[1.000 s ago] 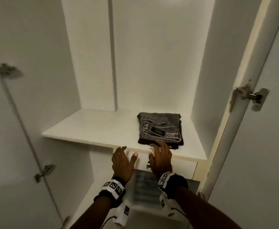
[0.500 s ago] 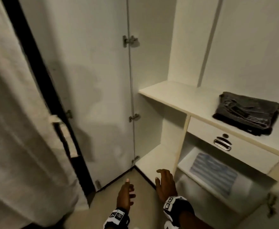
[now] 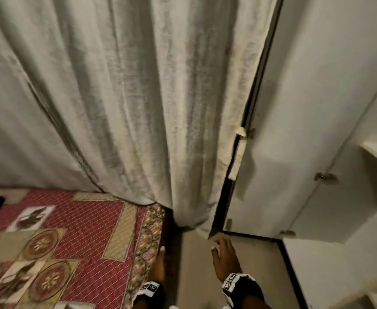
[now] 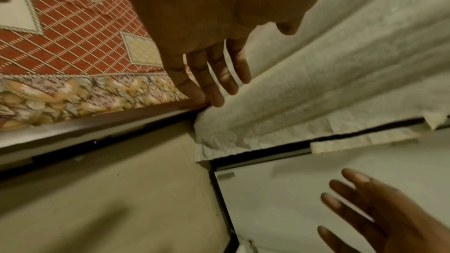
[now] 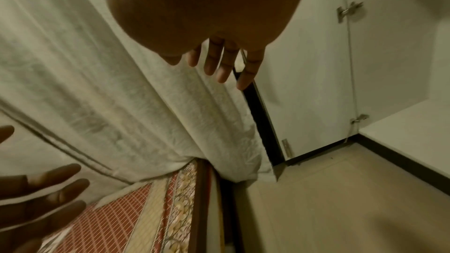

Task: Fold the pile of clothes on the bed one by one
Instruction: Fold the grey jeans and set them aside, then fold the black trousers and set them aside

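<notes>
Both empty and loose-fingered — left hand (image 3: 158, 262) over the red patterned quilted bed (image 3: 76, 230), right hand (image 3: 225, 257) beside the white wardrobe door (image 3: 294, 152) — probably free for another garment.

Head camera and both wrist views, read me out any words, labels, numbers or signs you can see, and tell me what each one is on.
None can be read.
Left wristband: black-and-white square marks, not letters.
Right wristband: the same marks, blurred.
Bedspread: pattern only, no writing.
Curtain and wardrobe door: no writing.
</notes>
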